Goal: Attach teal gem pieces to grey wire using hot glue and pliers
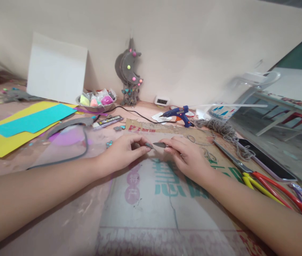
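Above a printed cardboard sheet (151, 209) under a clear film, both of my hands meet near the middle. My left hand (125, 151) is closed in a pinch on a small dark grey piece (149, 145); its exact kind is too small to tell. Between the fingertips of my right hand (187, 153) is a grey leaf-shaped piece (159, 144), its tip pointing left at the other piece. The two pieces lie close together, and I cannot tell whether they touch. A grey strand (174, 213) lies on the sheet below. A small teal star-like piece (109, 144) sits left of my left hand.
Behind my hands lie a blue glue gun (179, 114) and grey yarn (221, 129). Scissors (252, 173) and a phone (268, 161) flank my right arm. At left are teal foam sheet (33, 121), a bowl (96, 107) and a white board (57, 67). A moon-shaped ornament (129, 67) hangs on the wall.
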A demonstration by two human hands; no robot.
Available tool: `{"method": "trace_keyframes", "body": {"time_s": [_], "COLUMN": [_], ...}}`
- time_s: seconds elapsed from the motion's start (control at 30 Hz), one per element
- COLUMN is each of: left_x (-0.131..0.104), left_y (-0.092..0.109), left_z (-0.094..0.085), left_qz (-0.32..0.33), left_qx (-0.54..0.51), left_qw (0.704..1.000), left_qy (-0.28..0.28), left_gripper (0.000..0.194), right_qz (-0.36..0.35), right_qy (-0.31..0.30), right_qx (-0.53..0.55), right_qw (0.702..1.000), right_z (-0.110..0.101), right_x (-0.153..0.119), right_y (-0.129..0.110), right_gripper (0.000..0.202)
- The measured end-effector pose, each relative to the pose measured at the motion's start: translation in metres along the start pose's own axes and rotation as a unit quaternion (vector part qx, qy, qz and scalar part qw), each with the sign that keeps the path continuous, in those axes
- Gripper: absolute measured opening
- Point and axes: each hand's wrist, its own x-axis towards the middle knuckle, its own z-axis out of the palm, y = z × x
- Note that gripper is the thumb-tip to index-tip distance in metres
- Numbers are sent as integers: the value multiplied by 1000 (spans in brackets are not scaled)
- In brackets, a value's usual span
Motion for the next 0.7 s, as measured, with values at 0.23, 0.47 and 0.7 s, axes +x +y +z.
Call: {"method": "trace_keyframes", "body": {"time_s": [0.23, 0.47, 0.7], "left_x": [1, 0, 0], "left_y": [-3, 0, -1], "left_z": [0, -1, -1], "left_qz": [-2, -13, -8], "left_qx": [1, 8, 6], "left_qw": [1000, 1000, 1000], "left_qy": [-5, -10, -21], "left_gripper": [21, 20, 20], "right_qz": [-16, -17, -32], "right_qy": [2, -12, 0], "right_qx": [3, 0, 2], "right_qw": [1000, 1000, 999], "right_z": [0, 1, 1], "right_x": [-1, -1, -1], "right_y": [1, 2, 0], "right_gripper": [26, 26, 26]}}
